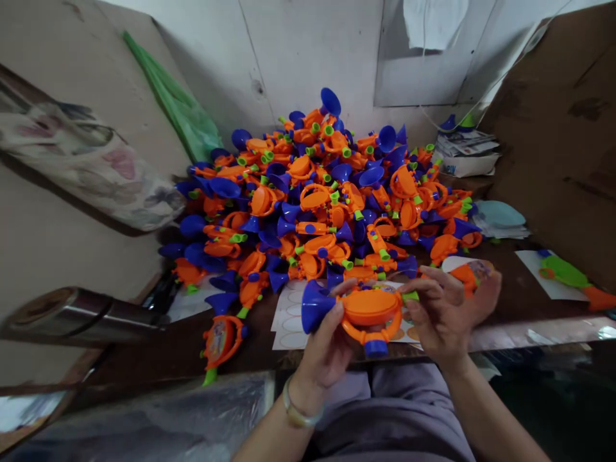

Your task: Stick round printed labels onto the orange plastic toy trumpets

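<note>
An orange toy trumpet with a blue bell, a green mouthpiece and a blue-capped loop is held up over the table's front edge. My left hand is closed around its bell end, the thumb lying against the orange body. At the other end, the thumb and forefinger of my right hand close on the green mouthpiece, while its other fingers are spread. White sheets with round stickers lie beneath the trumpet, partly covered by it and my hands. Another toy trumpet, with a picture on its face, rests at the table edge to the left.
A large heap of toy trumpets stands against the wall. To the left are a steel flask, a floral bag and a green plastic bag. A green-and-orange toy lies at right, near a cardboard sheet.
</note>
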`<act>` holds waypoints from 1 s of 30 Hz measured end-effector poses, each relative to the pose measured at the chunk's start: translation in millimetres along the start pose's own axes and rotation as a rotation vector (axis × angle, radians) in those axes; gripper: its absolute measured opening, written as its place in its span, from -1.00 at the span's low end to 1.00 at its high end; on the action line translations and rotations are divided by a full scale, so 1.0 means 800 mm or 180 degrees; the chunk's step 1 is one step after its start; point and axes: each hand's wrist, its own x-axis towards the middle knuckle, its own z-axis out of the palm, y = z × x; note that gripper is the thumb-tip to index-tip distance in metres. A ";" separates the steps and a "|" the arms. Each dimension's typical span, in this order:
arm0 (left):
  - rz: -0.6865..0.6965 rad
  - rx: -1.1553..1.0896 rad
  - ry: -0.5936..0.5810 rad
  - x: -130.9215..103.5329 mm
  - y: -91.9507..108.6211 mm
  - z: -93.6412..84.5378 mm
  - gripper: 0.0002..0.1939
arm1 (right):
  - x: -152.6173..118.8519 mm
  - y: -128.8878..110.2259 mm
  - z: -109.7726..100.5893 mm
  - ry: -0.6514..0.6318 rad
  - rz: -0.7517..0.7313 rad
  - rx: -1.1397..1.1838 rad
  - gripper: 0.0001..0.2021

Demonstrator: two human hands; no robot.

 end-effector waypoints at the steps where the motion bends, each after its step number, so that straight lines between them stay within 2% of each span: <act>1: 0.0115 0.0048 0.0103 -0.003 0.002 0.000 -0.35 | -0.001 -0.003 0.001 0.0161 -0.0013 -0.0026 -0.03; 3: 0.0449 0.0136 0.0276 -0.007 0.002 -0.002 -0.40 | 0.003 -0.012 0.004 0.0667 -0.0017 0.0050 -0.11; 5: 0.0847 0.0225 0.0323 -0.011 -0.003 -0.005 -0.49 | 0.010 -0.027 0.009 0.0802 0.0310 0.0359 -0.17; 9: 0.1516 0.0767 0.0037 -0.015 -0.012 -0.008 -0.52 | 0.009 -0.050 0.032 0.0438 0.0957 0.0970 -0.23; 13: 0.2050 0.1457 -0.0038 -0.015 -0.006 -0.007 -0.48 | -0.004 -0.051 0.050 0.0205 0.1212 0.1185 -0.18; 19: 0.2407 0.2073 0.0104 -0.009 -0.003 -0.009 -0.51 | -0.010 -0.050 0.055 0.0065 0.1201 0.1081 -0.15; 22: 0.2570 0.2110 0.0079 -0.007 -0.005 -0.011 -0.56 | -0.010 -0.050 0.055 0.0033 0.1142 0.1030 -0.17; 30: 0.2632 0.1920 0.0010 -0.010 -0.004 -0.009 -0.66 | -0.012 -0.051 0.057 -0.0004 0.1145 0.1084 -0.21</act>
